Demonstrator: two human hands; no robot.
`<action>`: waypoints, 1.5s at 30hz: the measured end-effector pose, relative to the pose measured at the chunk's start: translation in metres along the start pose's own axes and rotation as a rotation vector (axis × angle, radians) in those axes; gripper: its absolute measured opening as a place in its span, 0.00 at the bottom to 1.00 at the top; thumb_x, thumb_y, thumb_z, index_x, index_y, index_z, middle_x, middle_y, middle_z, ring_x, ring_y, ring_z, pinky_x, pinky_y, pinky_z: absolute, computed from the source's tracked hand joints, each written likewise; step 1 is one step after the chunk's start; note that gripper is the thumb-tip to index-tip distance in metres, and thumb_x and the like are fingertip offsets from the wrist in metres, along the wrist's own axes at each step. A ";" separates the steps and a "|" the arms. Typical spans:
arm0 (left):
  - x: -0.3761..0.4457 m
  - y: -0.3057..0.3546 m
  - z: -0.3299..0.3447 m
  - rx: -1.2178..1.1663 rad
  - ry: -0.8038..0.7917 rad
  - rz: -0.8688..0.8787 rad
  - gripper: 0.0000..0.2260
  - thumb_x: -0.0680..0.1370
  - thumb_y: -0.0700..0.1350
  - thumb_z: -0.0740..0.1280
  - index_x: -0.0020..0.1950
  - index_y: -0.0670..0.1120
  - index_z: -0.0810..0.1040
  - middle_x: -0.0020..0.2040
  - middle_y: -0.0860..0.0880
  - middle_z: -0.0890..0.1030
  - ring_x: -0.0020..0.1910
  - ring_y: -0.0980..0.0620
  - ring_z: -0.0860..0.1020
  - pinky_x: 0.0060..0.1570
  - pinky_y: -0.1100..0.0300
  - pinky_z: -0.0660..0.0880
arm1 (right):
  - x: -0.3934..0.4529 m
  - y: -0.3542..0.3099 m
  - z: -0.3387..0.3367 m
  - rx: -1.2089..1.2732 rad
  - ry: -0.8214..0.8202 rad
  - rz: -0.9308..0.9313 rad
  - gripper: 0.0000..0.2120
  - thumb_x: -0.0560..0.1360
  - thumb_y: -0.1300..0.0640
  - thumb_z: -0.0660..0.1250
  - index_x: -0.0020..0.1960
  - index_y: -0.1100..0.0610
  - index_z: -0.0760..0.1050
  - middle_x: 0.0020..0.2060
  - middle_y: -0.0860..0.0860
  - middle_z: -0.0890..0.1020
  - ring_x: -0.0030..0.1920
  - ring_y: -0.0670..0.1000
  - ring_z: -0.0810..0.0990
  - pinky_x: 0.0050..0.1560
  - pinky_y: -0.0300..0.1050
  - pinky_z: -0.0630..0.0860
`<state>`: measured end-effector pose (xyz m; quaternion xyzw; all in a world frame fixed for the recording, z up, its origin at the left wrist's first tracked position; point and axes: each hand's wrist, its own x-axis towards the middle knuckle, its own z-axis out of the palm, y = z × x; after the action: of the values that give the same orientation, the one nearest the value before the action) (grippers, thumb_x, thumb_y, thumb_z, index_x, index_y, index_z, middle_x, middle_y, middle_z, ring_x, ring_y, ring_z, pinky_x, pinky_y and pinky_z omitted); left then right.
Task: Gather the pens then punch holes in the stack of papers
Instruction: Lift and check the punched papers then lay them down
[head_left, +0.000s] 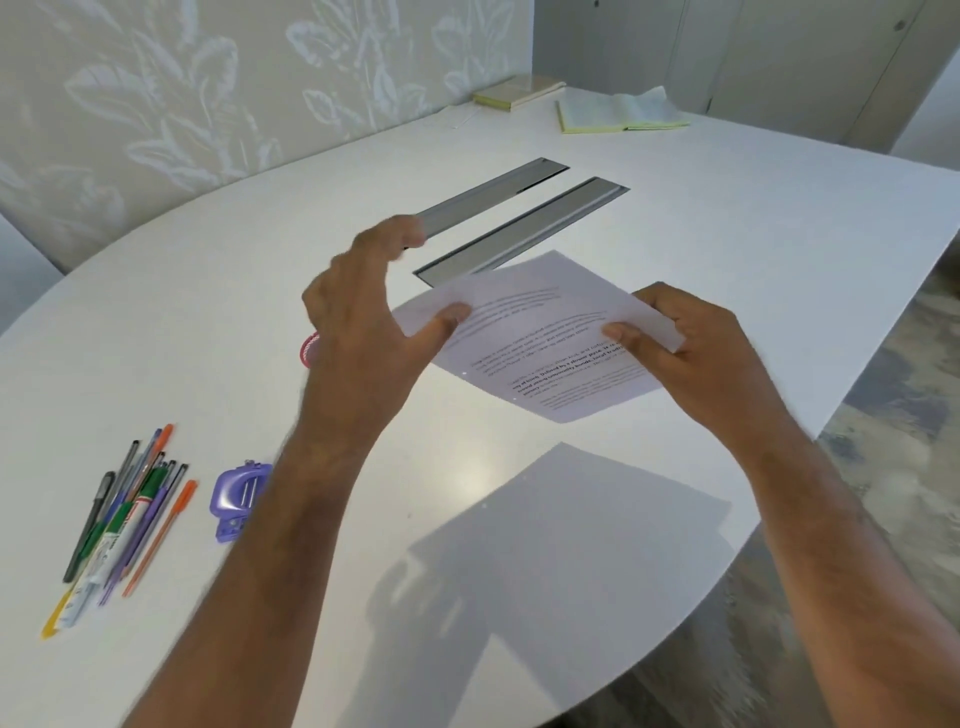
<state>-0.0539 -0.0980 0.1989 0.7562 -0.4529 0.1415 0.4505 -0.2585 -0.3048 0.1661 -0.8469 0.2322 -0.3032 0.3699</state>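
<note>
A stack of printed papers (540, 338) is held up above the white table (727, 249), tilted, with small punched holes showing along its lower left edge. My right hand (675, 338) pinches the stack's right corner. My left hand (363, 332) has its thumb on the stack's left corner while the other fingers are spread above it. A bunch of pens (124, 514) lies together at the table's left front. A purple hole punch (236, 501) sits just right of the pens, partly hidden by my left forearm.
Two grey cable-slot covers (524, 223) are set into the table behind the papers. A pink round object (309, 349) peeks out behind my left hand. An open book (618, 111) and a closed book (517, 91) lie at the far end. The table edge curves at right.
</note>
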 end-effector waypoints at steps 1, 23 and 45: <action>-0.001 0.002 0.000 -0.035 -0.037 0.008 0.26 0.74 0.50 0.78 0.69 0.54 0.73 0.65 0.60 0.79 0.64 0.57 0.76 0.72 0.49 0.67 | 0.000 -0.003 -0.001 -0.013 -0.015 -0.013 0.03 0.82 0.49 0.70 0.51 0.48 0.79 0.44 0.34 0.83 0.43 0.42 0.80 0.38 0.33 0.72; -0.031 -0.062 0.009 -0.414 -0.173 -0.522 0.16 0.72 0.58 0.77 0.57 0.55 0.84 0.52 0.54 0.88 0.48 0.46 0.87 0.50 0.48 0.85 | -0.003 0.047 0.003 0.384 0.176 0.168 0.09 0.72 0.58 0.80 0.49 0.56 0.81 0.45 0.48 0.88 0.47 0.48 0.86 0.54 0.46 0.81; -0.072 -0.069 0.075 -0.630 -0.249 -0.728 0.10 0.77 0.39 0.76 0.58 0.47 0.85 0.53 0.53 0.89 0.51 0.50 0.88 0.53 0.53 0.85 | -0.037 0.097 0.038 0.532 0.228 0.400 0.12 0.75 0.57 0.78 0.58 0.55 0.84 0.52 0.49 0.89 0.53 0.53 0.88 0.55 0.54 0.84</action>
<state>-0.0522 -0.1055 0.0742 0.7036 -0.2304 -0.2602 0.6198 -0.2752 -0.3236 0.0581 -0.6194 0.3462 -0.3675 0.6012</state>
